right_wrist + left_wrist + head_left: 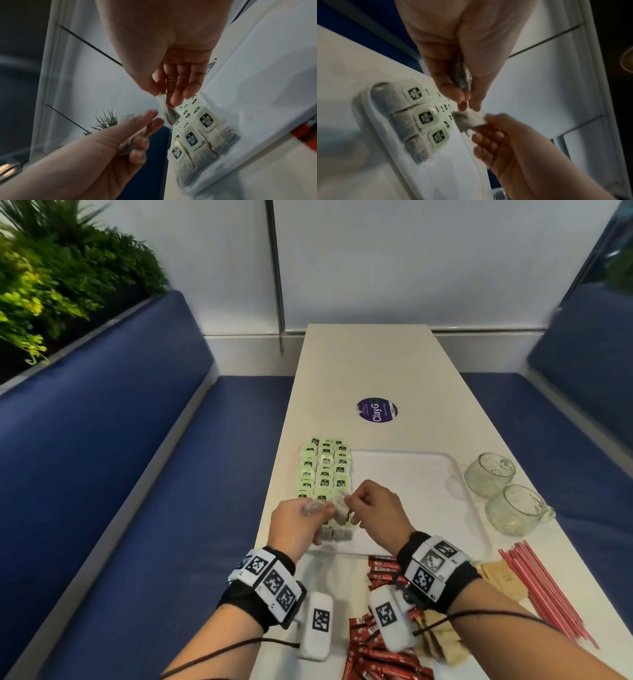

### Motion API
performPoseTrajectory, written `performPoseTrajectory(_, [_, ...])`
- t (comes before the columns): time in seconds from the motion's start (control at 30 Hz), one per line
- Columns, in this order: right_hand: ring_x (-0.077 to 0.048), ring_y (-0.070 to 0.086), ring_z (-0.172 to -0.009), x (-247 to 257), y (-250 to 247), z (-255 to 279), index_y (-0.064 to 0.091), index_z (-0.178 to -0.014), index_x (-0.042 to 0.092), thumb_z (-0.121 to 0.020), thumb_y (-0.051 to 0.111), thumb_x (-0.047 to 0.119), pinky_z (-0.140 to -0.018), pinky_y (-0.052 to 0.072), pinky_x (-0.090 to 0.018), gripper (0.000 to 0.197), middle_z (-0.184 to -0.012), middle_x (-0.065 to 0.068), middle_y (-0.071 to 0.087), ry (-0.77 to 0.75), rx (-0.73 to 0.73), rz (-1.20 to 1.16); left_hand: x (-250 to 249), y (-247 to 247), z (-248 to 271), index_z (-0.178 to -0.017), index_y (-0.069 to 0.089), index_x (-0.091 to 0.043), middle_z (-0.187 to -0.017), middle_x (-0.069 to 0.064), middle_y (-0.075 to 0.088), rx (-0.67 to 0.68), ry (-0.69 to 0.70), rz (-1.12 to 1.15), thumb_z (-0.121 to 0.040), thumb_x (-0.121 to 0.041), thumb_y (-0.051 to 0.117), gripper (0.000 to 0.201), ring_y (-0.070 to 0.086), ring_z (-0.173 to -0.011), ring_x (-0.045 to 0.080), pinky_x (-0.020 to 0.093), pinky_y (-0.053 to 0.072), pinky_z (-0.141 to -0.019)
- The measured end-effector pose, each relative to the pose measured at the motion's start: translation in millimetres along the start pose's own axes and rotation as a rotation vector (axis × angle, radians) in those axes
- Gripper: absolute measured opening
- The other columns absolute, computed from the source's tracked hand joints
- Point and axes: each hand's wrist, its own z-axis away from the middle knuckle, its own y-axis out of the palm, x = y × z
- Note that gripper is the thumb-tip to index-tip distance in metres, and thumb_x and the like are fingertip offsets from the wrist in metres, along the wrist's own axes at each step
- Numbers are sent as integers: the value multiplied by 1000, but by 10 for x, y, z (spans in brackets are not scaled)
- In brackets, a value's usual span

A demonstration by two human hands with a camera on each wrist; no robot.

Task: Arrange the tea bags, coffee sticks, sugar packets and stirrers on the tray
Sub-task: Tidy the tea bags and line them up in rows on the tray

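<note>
Soft filter paper is hanging from the right hand [173,86], whose thumb and fingers are pinching one tea bag [169,115] by its top edge, above the near end of the rows. The left hand [296,523] is curling its fingers around a crumpled clear wrapper [313,507], and its fingertips [462,97] are almost touching the same bag. From the hands, the tea bags [325,474] are lying toward 12 o'clock in three neat rows along the left side of the white tray [428,491]. At about 6 o'clock the red coffee sticks [380,652] are lying on the table, the brown sugar packets [500,577] at about 4 o'clock, and the pink stirrers [544,587] beyond them at the table's edge. Two glass cups [503,491] are standing at 3 o'clock, beside the tray. I judge the bag to be very light, limp and easy to tear, so it is better to take it by the sealed top edge or the paper tag, not by the filled part.
</note>
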Motion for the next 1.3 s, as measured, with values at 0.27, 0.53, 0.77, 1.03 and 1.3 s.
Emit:
performPoseTrajectory(0.27, [-19,67,-71,99,28,15,63,-88,19,-86,68,29,-69,55,-35,11,-84,2,69,-61,36,-44,-29,-4,-38,-67,74,-13,-50,-6,63,-18,25,-74,-84,-19,68,20,50,-43,12,24,43,-46])
performPoseTrajectory(0.53, [-17,66,-70,-190,109,-37,63,-89,9,-91,65,21,-60,52,-22,12,-84,-9,68,-27,175,120,183,-99,-106,-86,73,-3,-68,5,68,50,-140,128,-89,-17,66,16,56,-56,20,37,55,-59])
performPoseTrajectory(0.77, [-25,64,-81,-463,94,-60,66,-91,12,-92,62,26,-70,46,-31,15,-88,-7,69,38,270,367,359,-312,-213,-105,69,-5,-91,10,72,-49,-218,388,-101,-13,49,22,60,-64,17,32,55,-62])
performPoseTrajectory(1.03, [-16,57,-81,-414,148,-137,67,-103,11,-91,64,27,-67,37,-25,20,-92,-3,66,2,243,454,487,-370,-270,-96,70,-8,-93,11,67,-49,-249,411,-95,0,47,24,65,-73,20,30,59,-72])
performPoseTrajectory(1.3, [-9,60,-72,-121,107,-137,64,-102,23,-89,65,37,-65,45,-23,19,-85,6,65,-64,137,166,326,-245,-182,-132,48,-6,-94,19,66,65,-236,519,-88,10,64,50,70,-74,24,27,61,-68])
